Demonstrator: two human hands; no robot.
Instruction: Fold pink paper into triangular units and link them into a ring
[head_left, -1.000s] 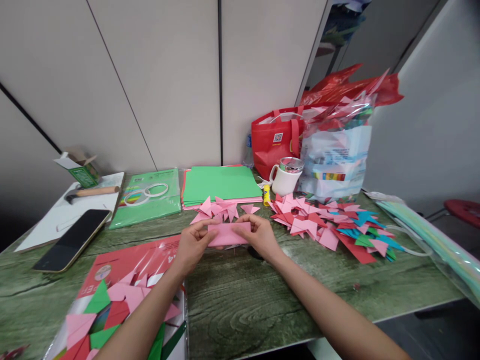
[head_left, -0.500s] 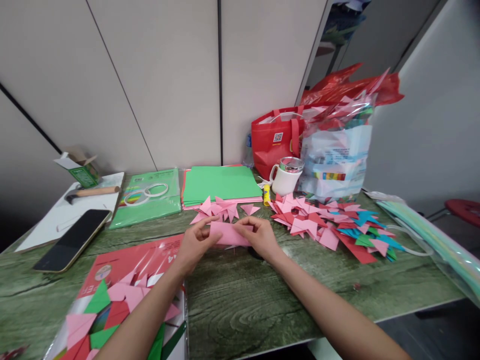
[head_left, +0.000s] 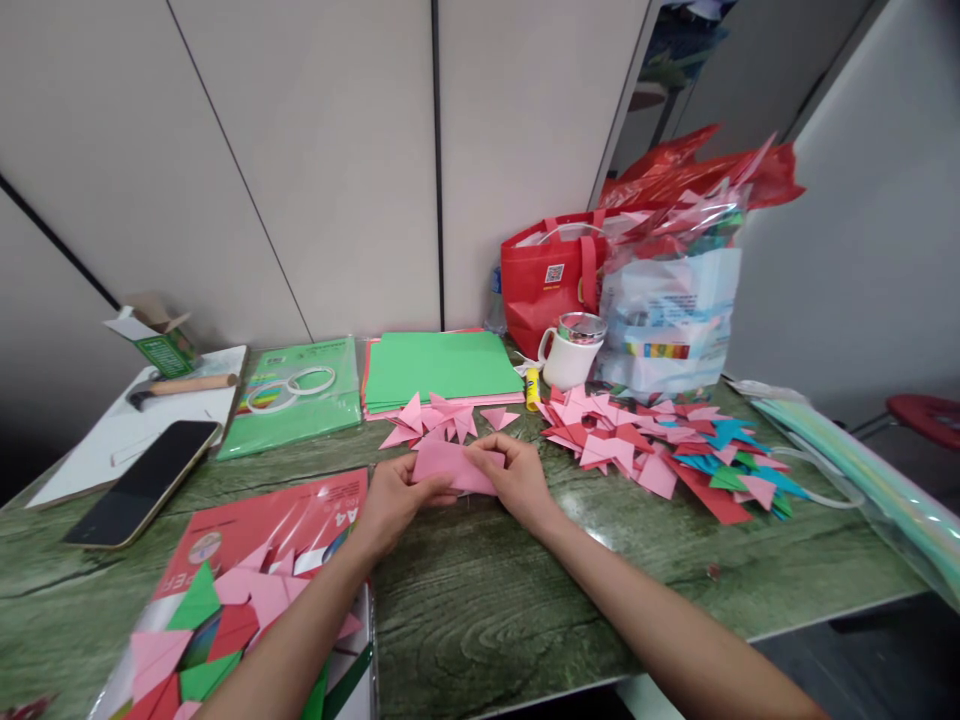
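Both my hands hold a folded pink paper point(head_left: 450, 466) just above the green wood-grain table point(head_left: 495, 600). My left hand point(head_left: 394, 500) grips its left end with the thumb on top. Pinching its right end is my right hand point(head_left: 517, 478), fingers curled over the edge. Just behind the paper lies a small cluster of pink folded triangles point(head_left: 439, 418). To the right spreads a larger pile of pink, red, blue and green folded pieces point(head_left: 660, 450).
A stack of green and pink sheets point(head_left: 439, 370) lies at the back, with a yellow glue stick point(head_left: 532, 390), white mug point(head_left: 574, 352), red bag point(head_left: 551, 280) and plastic bag point(head_left: 667, 310). A phone point(head_left: 142, 482), tape rings point(head_left: 289, 385) and a paper pack point(head_left: 247, 580) lie left.
My hands have lowered the pink paper slightly toward the table and tilted it; the left thumb now presses on its left end.
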